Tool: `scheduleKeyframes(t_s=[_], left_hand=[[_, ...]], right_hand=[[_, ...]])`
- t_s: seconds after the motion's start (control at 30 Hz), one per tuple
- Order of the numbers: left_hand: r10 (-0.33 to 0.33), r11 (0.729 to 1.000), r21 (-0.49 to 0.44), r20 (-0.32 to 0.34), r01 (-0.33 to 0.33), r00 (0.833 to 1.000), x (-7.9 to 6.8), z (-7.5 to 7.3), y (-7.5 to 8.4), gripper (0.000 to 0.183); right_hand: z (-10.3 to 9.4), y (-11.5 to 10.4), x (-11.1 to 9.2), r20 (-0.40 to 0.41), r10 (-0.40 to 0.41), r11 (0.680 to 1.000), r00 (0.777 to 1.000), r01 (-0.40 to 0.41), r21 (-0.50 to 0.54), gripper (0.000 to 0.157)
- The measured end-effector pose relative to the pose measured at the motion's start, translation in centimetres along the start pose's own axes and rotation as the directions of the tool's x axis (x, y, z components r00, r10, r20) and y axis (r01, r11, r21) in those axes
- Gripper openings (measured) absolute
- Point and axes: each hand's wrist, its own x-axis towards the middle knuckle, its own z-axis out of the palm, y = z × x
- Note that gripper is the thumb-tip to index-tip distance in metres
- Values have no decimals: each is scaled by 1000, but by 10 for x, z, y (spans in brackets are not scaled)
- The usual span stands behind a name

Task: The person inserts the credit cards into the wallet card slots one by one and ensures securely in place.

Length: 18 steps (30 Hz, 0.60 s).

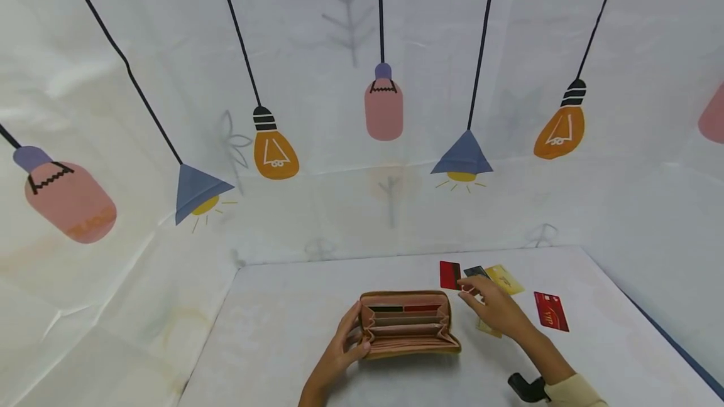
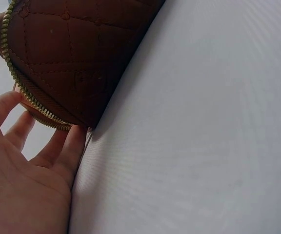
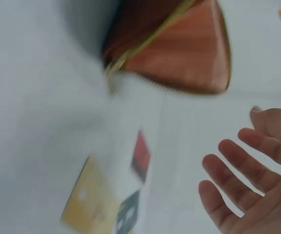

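Note:
A brown zip-around wallet (image 1: 406, 349) lies unzipped on the table, its pink-toned compartments facing up. A dark card edge (image 1: 387, 309) and a red card edge (image 1: 421, 308) show in its slots. My left hand (image 1: 337, 357) grips the wallet's left end, thumb at the near corner; in the left wrist view its fingers meet the gold zipper (image 2: 38, 105) and quilted cover. My right hand (image 1: 498, 309) hovers right of the wallet with nothing in it, and the right wrist view shows its fingers (image 3: 235, 195) spread and relaxed. Below it, a gold card (image 1: 489, 329) is partly hidden.
Beyond the right hand lie a red card (image 1: 449, 275), a dark card (image 1: 476, 271) and a yellow card (image 1: 505, 279). A red VIP card (image 1: 551, 311) lies farther right. Behind the white table (image 1: 283, 319) hangs a white sheet (image 1: 339, 218) printed with lamps.

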Motion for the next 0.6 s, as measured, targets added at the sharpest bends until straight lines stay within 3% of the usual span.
scheduleKeyframes(t_s=[0.13,0.37,0.6], left_hand=[[-9,1000,0,-7,9,1000,0,-1,0,78],[-5,1000,13,-1,5,1000,-1,-1,-4,77],[-13,1000,-9,-9,12,1000,0,1,-2,77]], right_hand=[[-4,19,-4,61,58,998,996,-59,12,32],[-4,45,-7,204,140,989,969,-146,12,41],[1,60,-9,270,154,987,950,-136,-85,60]])
